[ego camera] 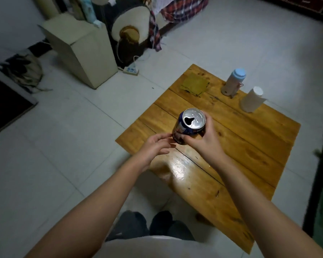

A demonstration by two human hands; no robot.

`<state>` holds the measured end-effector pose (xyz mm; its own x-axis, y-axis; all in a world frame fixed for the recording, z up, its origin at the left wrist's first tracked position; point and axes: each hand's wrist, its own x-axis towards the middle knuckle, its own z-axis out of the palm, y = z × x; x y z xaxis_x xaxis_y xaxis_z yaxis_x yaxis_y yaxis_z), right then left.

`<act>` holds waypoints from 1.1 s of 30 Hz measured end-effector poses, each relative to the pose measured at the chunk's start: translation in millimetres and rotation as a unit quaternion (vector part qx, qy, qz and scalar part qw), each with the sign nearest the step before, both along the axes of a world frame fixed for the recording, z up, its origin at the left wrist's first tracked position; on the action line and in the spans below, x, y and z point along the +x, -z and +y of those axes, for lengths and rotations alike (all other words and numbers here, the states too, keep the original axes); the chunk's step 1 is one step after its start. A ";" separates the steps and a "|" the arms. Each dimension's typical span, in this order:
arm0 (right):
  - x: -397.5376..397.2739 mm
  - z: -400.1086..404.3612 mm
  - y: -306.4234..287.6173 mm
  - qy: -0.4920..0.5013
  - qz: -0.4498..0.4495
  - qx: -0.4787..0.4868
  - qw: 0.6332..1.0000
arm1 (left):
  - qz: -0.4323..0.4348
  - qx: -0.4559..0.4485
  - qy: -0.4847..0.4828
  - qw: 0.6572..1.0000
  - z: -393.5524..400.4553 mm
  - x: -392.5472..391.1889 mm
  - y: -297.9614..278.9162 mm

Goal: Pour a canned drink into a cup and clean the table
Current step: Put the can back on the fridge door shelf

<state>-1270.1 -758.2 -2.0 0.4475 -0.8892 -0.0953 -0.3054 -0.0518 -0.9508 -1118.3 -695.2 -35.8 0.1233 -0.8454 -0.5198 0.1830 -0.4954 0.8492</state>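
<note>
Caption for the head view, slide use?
Right hand holds an opened can over a wooden table; left hand open beside it.

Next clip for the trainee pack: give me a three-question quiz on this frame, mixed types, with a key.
1. True or false: the can is already open.
2. Which hand grips the can? A) left hand B) right hand
3. Fill in: the folded cloth lies on the ____.

Key: 1 true, the top shows a hole. 2 B; the left hand has relaxed fingers beside the can. 3 table, at its far edge, left of the bottle and the white cup.
</note>
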 end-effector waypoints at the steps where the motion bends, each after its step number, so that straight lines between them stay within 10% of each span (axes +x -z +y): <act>1: 12.3 3.2 0.5 -0.015 -0.001 -0.002 1.000 | -0.002 0.000 -0.013 1.000 7.6 9.9 -1.2; 33: 406.3 251.3 6.4 -0.459 0.000 -0.045 0.888 | 0.004 0.002 -0.481 0.877 346.8 288.1 3.5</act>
<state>-863.8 -506.9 -8.4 0.9870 -0.1549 -0.0426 -0.0957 -0.3536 -0.9305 -830.2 -348.4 -39.2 0.7743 -0.3499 -0.5272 0.5241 -0.1122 0.8442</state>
